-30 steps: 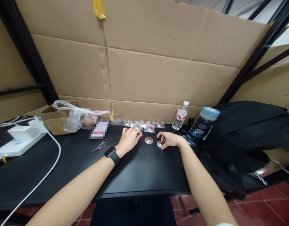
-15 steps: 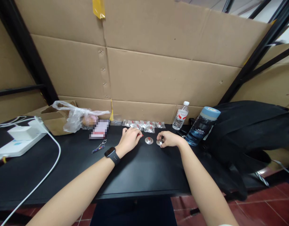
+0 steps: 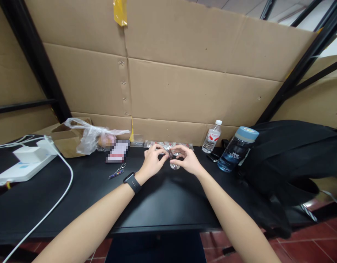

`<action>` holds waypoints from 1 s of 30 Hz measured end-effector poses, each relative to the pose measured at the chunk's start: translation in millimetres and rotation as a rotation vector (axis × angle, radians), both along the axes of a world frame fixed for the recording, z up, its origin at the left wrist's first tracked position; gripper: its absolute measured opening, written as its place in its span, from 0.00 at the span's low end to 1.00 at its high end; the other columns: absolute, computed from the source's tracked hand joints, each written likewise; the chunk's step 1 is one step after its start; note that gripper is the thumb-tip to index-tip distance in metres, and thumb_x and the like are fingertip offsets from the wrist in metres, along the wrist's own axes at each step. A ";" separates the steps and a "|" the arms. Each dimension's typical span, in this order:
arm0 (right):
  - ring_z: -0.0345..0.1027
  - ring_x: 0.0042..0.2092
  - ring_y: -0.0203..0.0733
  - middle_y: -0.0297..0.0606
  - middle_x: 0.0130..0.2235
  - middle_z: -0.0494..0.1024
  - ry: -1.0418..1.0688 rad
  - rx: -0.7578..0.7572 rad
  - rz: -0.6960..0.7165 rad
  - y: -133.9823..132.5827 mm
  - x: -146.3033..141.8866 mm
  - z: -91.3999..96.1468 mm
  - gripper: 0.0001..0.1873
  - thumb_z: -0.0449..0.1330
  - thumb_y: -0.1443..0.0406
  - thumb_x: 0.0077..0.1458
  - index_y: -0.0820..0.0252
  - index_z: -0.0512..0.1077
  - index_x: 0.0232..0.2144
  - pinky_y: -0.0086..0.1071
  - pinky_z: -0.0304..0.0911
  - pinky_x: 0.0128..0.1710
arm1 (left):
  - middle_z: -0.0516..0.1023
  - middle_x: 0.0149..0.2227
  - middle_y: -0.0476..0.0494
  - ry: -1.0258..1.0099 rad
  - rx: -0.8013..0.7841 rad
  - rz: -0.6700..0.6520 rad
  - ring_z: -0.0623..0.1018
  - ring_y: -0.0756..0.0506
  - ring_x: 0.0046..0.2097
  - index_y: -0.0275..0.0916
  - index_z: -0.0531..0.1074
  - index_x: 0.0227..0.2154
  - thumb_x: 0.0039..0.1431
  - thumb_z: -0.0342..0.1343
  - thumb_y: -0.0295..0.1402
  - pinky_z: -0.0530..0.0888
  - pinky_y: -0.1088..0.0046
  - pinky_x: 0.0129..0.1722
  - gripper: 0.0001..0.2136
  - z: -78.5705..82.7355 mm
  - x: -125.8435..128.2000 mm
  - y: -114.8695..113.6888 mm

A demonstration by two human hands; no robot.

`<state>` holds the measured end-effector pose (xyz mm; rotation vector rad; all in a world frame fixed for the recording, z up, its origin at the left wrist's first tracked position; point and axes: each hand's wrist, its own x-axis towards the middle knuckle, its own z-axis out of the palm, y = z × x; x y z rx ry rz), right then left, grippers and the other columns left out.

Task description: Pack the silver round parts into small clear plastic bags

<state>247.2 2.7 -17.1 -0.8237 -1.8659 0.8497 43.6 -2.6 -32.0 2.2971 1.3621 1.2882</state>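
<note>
At the frame's centre, the right hand (image 3: 189, 160) grips a silvery disc (image 3: 170, 154) roughly on edge above the tabletop (image 3: 171, 199); the left hand (image 3: 152, 161) curls just beside it, its grip unclear. Two-handed work on the disc seems in hand, calling for steady fingertips.

Metal disc (image 3: 170, 154): silver. Smartwatch (image 3: 133, 182), desk (image 3: 163, 208), backpack (image 3: 289, 157): black. AQUA bottle (image 3: 226, 161): blue, light-blue lid (image 3: 247, 133). Water bottle (image 3: 208, 147): clear, white cap (image 3: 218, 122), red-white label (image 3: 213, 135). Power strip (image 3: 19, 174): white. Floor tiles (image 3: 297, 252): red.
</note>
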 end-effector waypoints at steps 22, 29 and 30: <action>0.77 0.44 0.44 0.41 0.51 0.78 0.233 -0.126 0.030 0.3 -13.4 -14.7 0.24 0.76 0.60 0.39 0.56 0.71 0.37 0.36 0.73 0.42 | 0.73 0.49 0.43 0.075 0.169 0.064 0.70 0.39 0.55 0.45 0.78 0.38 0.64 0.56 0.35 0.62 0.59 0.53 0.06 2.7 1.1 -9.3; 0.77 0.42 0.44 0.41 0.50 0.78 0.225 -0.162 0.005 3.3 -14.7 -19.5 0.23 0.77 0.58 0.37 0.58 0.71 0.32 0.38 0.73 0.44 | 0.73 0.50 0.41 0.148 0.217 0.074 0.69 0.38 0.56 0.45 0.78 0.38 0.65 0.55 0.36 0.61 0.58 0.53 0.07 5.0 0.1 -12.5; 0.77 0.42 0.44 0.41 0.49 0.78 0.219 -0.167 0.010 3.5 -14.4 -19.0 0.23 0.77 0.57 0.38 0.58 0.72 0.32 0.39 0.73 0.45 | 0.73 0.50 0.41 0.158 0.218 0.078 0.69 0.38 0.56 0.45 0.78 0.38 0.65 0.55 0.36 0.61 0.58 0.53 0.07 5.4 -0.3 -12.5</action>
